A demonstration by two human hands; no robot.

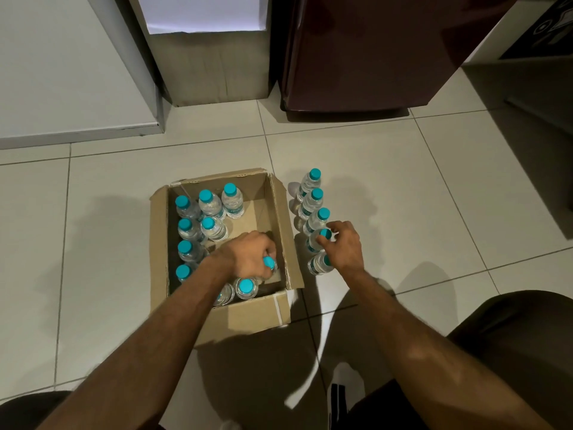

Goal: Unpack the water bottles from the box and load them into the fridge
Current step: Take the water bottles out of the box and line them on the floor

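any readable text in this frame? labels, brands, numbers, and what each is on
None can be read with confidence.
Bottle labels, e.g. the bottle at the back of the box: teal print, too small and blurred.
Floor row bottles: label print, unreadable.
White sheet at the top: dark mark cut off at the edge, unreadable.
Dark panel top right: white graphic, no legible letters.

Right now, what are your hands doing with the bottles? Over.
Left hand grips a bottle in the box. Right hand pinches a floor-row bottle. Fridge door closed.
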